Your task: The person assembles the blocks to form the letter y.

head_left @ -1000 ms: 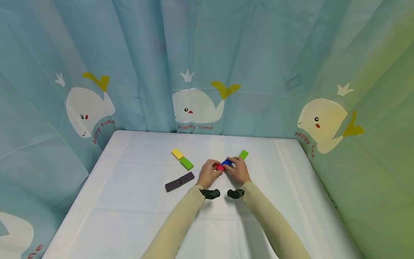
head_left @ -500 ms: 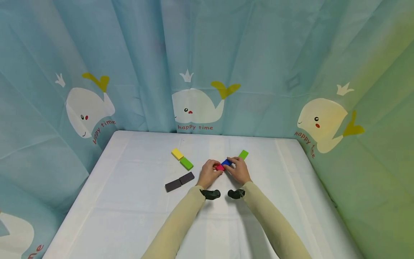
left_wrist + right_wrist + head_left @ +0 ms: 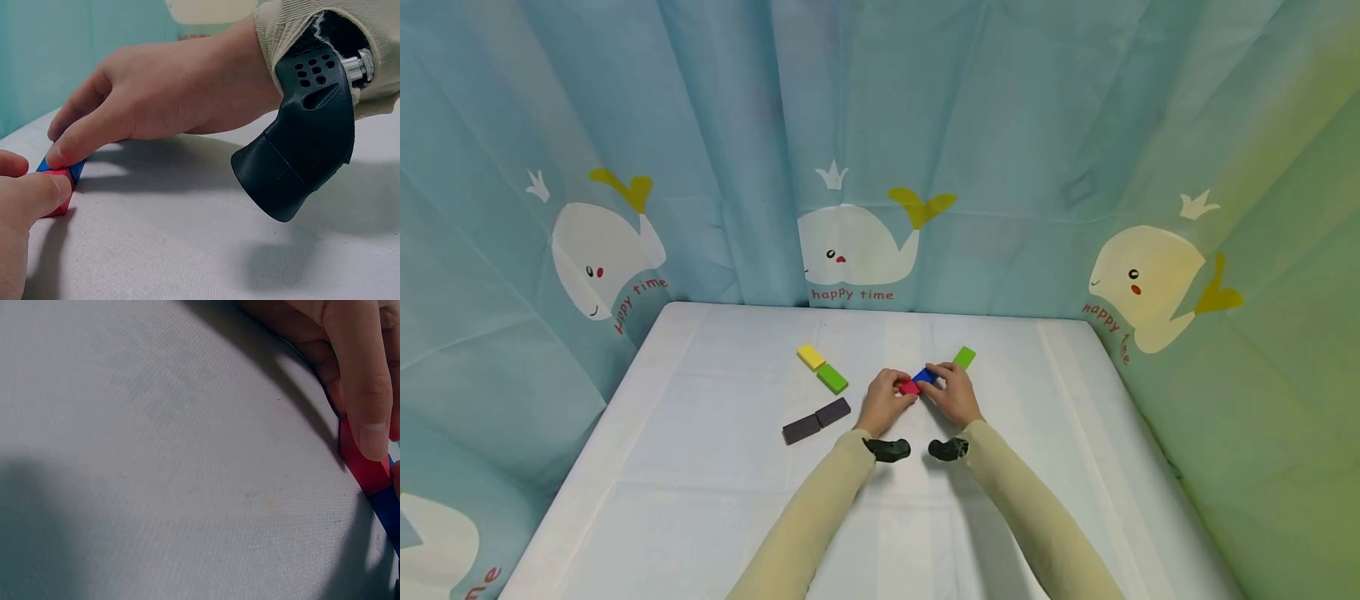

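Meeting over the middle of the white tabletop (image 3: 700, 467), the two hands are working on a pair of small blocks lying end to end. The left hand (image 3: 883, 402) is pinching the red block (image 3: 910, 388), its fingertips curled down onto it; the left wrist view shows a fingertip (image 3: 37, 194) pressing against the block's near end. The right hand (image 3: 953, 393) is gripping the blue block (image 3: 926, 377), with its fingers bent over the top, and that block is touching the red one just beyond the left hand's fingertips. A lime green block (image 3: 964, 358) is lying just past the right hand, apart from the blue one. Well off to the outer side of the left hand, a yellow block (image 3: 810, 357) and a green block (image 3: 832, 378) are sitting end to end, and nearer the person two dark purple blocks (image 3: 817, 420) are lying joined. A curtain printed with whales (image 3: 857, 246) is hanging around the tabletop.
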The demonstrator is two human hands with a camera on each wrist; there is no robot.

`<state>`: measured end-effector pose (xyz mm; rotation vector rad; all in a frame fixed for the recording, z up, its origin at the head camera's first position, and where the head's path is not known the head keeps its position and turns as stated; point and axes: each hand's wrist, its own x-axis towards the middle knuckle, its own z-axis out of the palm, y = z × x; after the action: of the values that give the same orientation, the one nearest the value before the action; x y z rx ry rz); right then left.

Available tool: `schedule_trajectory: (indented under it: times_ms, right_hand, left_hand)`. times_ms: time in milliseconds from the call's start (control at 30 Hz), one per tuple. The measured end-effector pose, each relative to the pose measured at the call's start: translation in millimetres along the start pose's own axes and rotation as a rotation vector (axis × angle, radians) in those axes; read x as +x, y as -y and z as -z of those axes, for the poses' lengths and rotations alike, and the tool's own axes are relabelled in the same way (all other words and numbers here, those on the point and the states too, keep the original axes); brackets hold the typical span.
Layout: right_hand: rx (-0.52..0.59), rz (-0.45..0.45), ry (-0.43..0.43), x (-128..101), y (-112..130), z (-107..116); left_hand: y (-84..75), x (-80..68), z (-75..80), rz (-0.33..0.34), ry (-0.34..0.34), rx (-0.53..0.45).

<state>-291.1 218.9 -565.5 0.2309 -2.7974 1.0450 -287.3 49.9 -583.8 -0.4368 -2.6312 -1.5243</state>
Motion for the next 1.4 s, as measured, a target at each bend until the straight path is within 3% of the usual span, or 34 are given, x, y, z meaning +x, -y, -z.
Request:
schedule_trajectory:
  times_ms: [167,367,467,733,967,1400]
  right_hand:
    - [0.012,0.005,-0.038,1,-4,2]
    - [0.021,0.008,-0.222,8,-24,17]
    - [0.006,-0.005,-0.261,11,-37,29]
    - [-0.035,-0.047,-0.125,19,-56,54]
    - [-0.052,-0.11,0.017,21,-55,53]
    - [-0.071,-0.089,0.008,21,-55,47]
  left_hand:
    - [-0.1,-0.9,0.0,-0.001,-0.008,-0.006]
    - [-0.8,-0.9,-0.2,0.008,-0.006,-0.001]
    - [-0.2,-0.4,-0.3,0.003,-0.006,0.007]
    - [0.4,-0.2,-0.3,0.001,0.004,0.004]
    - [0.2,-0.6,0.7,0.005,0.011,-0.018]
    - [-1.6,-5.5,0.1,-0.041,-0.024,0.061]
